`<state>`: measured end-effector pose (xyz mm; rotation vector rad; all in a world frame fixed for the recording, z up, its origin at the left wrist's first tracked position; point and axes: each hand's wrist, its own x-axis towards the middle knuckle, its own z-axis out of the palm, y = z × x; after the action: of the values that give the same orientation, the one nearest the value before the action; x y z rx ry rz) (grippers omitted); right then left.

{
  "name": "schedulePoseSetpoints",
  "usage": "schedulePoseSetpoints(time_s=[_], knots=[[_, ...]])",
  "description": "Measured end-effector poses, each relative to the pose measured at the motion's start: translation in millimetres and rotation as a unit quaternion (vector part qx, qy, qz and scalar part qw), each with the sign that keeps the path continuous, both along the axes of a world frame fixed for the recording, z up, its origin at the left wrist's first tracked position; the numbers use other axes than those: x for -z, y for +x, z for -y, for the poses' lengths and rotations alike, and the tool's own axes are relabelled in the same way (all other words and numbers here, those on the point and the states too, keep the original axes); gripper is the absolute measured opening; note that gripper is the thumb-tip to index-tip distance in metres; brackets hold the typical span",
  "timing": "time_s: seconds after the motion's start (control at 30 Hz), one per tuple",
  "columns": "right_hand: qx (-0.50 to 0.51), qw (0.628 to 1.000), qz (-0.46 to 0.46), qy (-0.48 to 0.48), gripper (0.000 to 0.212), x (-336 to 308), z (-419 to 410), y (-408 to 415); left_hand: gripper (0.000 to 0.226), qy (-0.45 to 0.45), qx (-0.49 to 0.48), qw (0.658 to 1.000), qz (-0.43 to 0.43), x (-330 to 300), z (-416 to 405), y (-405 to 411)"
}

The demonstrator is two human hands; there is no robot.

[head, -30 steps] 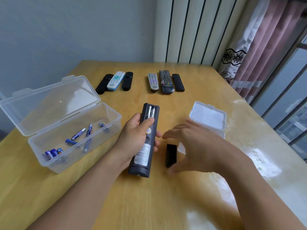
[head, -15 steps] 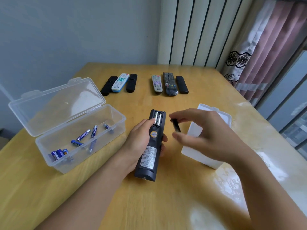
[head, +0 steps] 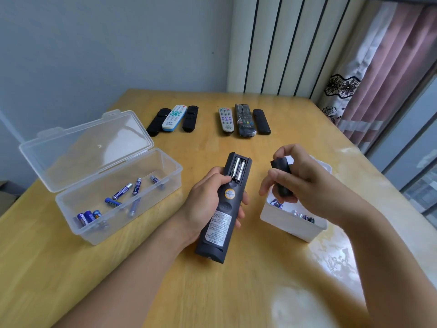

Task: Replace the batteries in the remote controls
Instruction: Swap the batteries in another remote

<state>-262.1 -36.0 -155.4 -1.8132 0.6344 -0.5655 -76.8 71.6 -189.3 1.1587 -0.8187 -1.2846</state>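
Both forearms are bare to the frame's edge, with no sleeves, rings or watch visible.

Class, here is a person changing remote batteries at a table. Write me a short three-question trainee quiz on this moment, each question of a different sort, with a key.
1. True or false: the battery bay of the dark remote in the left hand is empty.
2. Multiple choice: the right hand holds (A) a battery, (B) the black battery cover, (C) a white remote.
3. Fill in: the loose blue batteries lie in the clear box with its lid ____.

Key: 1 false, two batteries sit in it; 2 B; 3 open.
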Motion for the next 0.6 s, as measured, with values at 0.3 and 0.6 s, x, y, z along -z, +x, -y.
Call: schedulePoseSetpoints(time_s=[0.3,0.6], knots=[[0.033,0.999,0.022,0.019,0.022,0.2,9.5,-9.5,0.028,0.004,0.04,0.999,0.02,-0.5,-1.1,-1.8],[-0.013,0.998,0.04,0.052,0.04,-0.1,3.7,-4.5,0.028,0.027,0.061,0.998,0.012,3.0,0.2,-3.6]])
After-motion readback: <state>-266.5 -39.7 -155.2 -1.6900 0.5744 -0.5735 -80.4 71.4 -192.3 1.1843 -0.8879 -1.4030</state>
